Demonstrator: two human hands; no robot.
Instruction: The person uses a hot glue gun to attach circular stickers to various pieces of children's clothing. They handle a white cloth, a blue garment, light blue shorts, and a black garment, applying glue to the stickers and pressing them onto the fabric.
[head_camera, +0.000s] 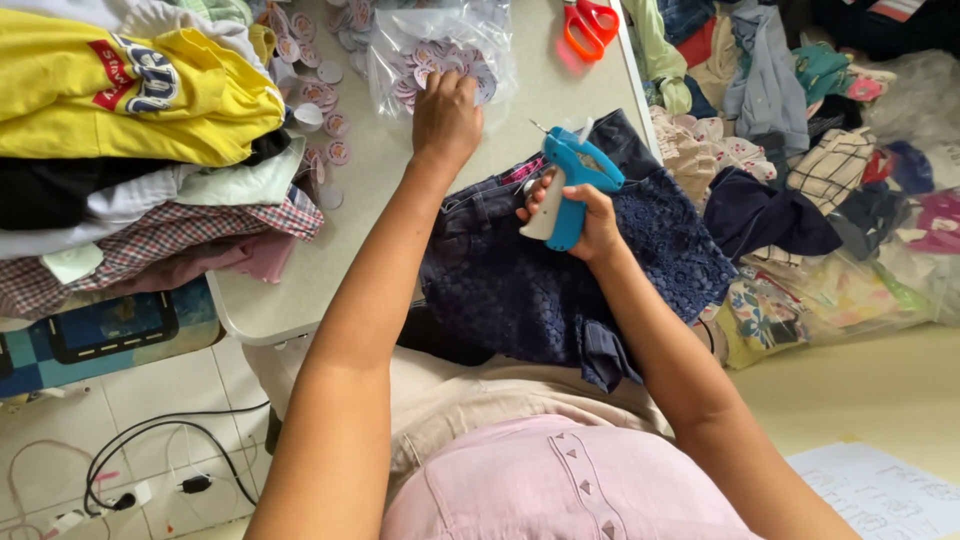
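While the right hand (590, 215) grips a blue and white tagging gun (568, 185) over a dark blue lace garment (560, 280), the left hand (446, 118) reaches beyond the garment to a clear plastic bag of round tags (440, 55), fingers curled down onto the tags; whether a tag is already pinched cannot be told. The garment lies across the near edge of the desk (350, 240) and partly over the person's lap, the gun's needle pointing away from the person, just above the garment's waistband. No tag shows on the garment, so the tagging of this piece appears not yet done, with the tag being fetched. Left of the garment, a folded stack topped by a yellow shirt (120, 90) rests on the desk, with loose round tags (320, 110) scattered between stack and bag. Beyond the garment lie orange-handled scissors (590, 25). Right of the garment, off the desk, a heap of mixed clothes (800, 130) remains unsorted.
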